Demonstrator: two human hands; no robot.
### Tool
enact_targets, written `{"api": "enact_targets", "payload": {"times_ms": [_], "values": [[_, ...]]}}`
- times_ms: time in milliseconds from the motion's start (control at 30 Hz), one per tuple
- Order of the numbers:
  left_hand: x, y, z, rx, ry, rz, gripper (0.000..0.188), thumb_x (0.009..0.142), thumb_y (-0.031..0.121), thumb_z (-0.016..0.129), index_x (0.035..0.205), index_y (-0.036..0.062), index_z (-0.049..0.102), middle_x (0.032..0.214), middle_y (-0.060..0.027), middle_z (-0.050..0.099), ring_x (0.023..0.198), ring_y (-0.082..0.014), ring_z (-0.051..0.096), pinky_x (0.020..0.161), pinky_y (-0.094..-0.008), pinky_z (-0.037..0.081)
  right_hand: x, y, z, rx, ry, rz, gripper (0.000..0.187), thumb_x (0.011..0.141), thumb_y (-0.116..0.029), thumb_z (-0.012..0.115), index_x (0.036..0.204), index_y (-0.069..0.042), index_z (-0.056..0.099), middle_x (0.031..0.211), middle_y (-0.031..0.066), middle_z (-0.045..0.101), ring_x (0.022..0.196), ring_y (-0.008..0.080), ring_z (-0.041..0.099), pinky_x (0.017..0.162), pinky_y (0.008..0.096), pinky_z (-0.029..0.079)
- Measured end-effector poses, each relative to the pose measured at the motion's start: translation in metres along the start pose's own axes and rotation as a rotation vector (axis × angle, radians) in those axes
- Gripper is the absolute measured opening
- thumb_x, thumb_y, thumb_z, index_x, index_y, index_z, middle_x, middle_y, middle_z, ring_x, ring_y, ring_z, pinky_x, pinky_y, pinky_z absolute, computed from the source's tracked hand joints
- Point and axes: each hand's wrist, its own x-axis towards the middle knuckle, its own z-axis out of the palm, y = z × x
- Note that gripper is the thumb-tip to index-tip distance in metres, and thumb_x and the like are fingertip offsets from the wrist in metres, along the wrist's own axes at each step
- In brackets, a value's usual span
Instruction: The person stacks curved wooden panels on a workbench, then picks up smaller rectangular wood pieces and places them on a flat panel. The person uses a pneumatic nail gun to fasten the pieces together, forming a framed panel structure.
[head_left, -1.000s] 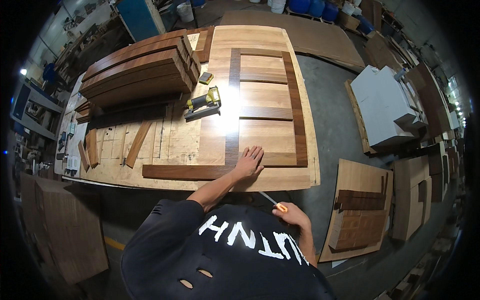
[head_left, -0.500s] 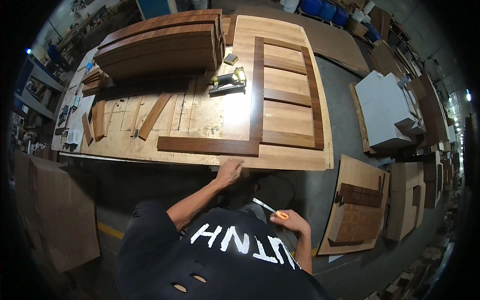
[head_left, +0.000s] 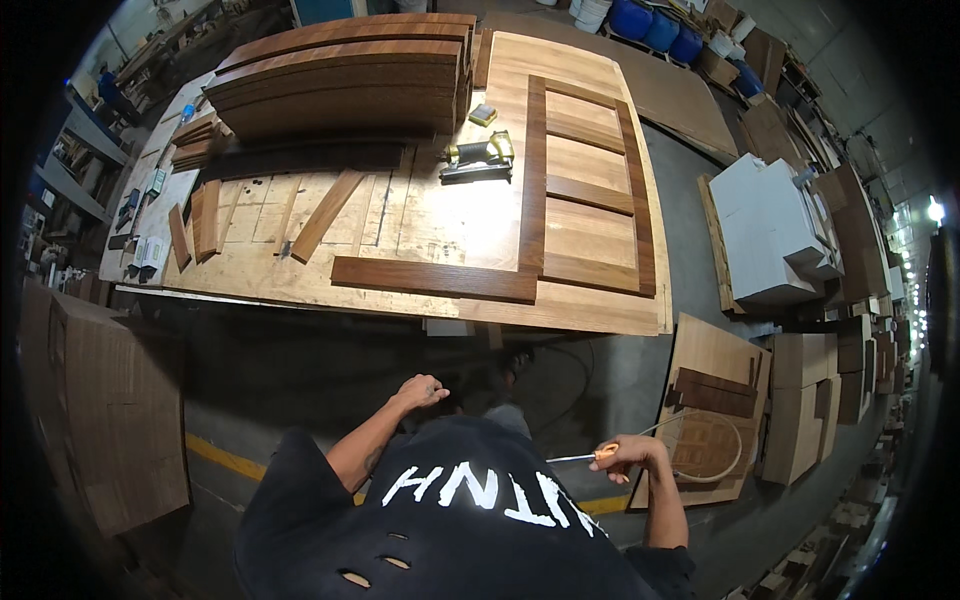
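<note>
My left hand (head_left: 423, 390) is in the air short of the worktable, fingers curled; whatever they hold, if anything, is hidden. My right hand (head_left: 628, 456) grips an orange-handled tool (head_left: 606, 453) with a slim, bright metal blade pointing left, perhaps a chisel. On the worktable (head_left: 300, 275) lies a dark wooden frame (head_left: 533, 180) with several crosspieces. A dark board (head_left: 435, 280) runs left from its near corner along the front edge. Left of the frame rests a yellow-black nail gun (head_left: 480, 155), with a small sanding block (head_left: 483, 114) behind it.
Stacked brown panels (head_left: 340, 90) fill the table's back left; loose wood strips (head_left: 328, 215) lie before them. Cardboard boxes (head_left: 115, 410) stand at lower left. A leaning board with wood pieces (head_left: 715, 390), a thin pale loop (head_left: 742, 445) across it, and white sheets (head_left: 765, 230) are at right.
My left hand has drawn back from the table's front edge toward me. The right hand has moved right with the orange-handled tool, and a pale loop has appeared beyond it.
</note>
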Motion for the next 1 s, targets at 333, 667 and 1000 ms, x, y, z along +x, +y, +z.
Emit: {"api": "enact_targets", "payload": {"times_ms": [333,667,1000], "values": [[0.02,-0.015,0.001,0.041,-0.039,0.252,0.043,0.083,0.034,0.064,0.113,0.003,0.068,0.112,-0.0219,0.069,0.109,-0.0367,0.065,0.09,-0.044,0.051,0.077,-0.049,0.024,-0.387,0.165,0.046,0.04,0.082,-0.038,0.081,0.07,-0.004,0.065,0.058,0.0094,0.062,0.047,0.0186,0.059,0.044,0.0326,0.043],[-0.009,-0.018,0.008,-0.002,-0.072,-0.061,0.053,0.094,0.044,0.06,0.128,0.0033,0.063,0.125,-0.0225,0.066,0.118,-0.0392,0.061,0.1,-0.0437,0.049,0.1,0.023,0.056,-0.32,0.312,0.269,0.043,0.081,-0.044,0.08,0.078,-0.003,0.069,0.071,0.0117,0.068,0.055,0.0205,0.062,0.053,0.0365,0.047],[0.001,-0.003,0.006,0.031,-0.103,0.015,0.055,0.094,0.044,0.061,0.127,0.0005,0.063,0.123,-0.023,0.066,0.117,-0.038,0.063,0.098,-0.0437,0.05,0.132,0.04,0.071,-0.208,0.307,0.164,0.047,0.076,-0.043,0.085,0.07,-0.002,0.063,0.061,0.0095,0.061,0.053,0.0203,0.057,0.05,0.0385,0.042]]}}
